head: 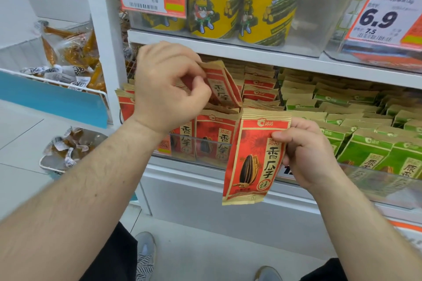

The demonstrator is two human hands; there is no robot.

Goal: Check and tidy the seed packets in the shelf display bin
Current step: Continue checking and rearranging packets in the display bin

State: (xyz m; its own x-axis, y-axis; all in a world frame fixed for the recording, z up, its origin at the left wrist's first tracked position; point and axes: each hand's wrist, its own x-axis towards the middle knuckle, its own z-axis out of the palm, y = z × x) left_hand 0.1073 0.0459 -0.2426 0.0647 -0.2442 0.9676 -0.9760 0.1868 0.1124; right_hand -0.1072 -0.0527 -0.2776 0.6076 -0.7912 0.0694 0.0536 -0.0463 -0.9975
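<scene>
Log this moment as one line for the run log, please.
stage: checking red packets | left hand: pinching tilted red packet above bin | right hand: holding second red packet upright before bin front | green packets: untouched

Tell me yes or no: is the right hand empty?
No, the right hand grips a red seed packet by its edge, out in front of the bin.

Your right hand pinches a seed packet of matt, kraft-like paper with crimped ends. Your left hand grips another red packet, same papery finish, creased. The bin front looks like clear, glossy plastic. Above, the yellow cans shine smooth, and the shelf edge is smooth white.
</scene>
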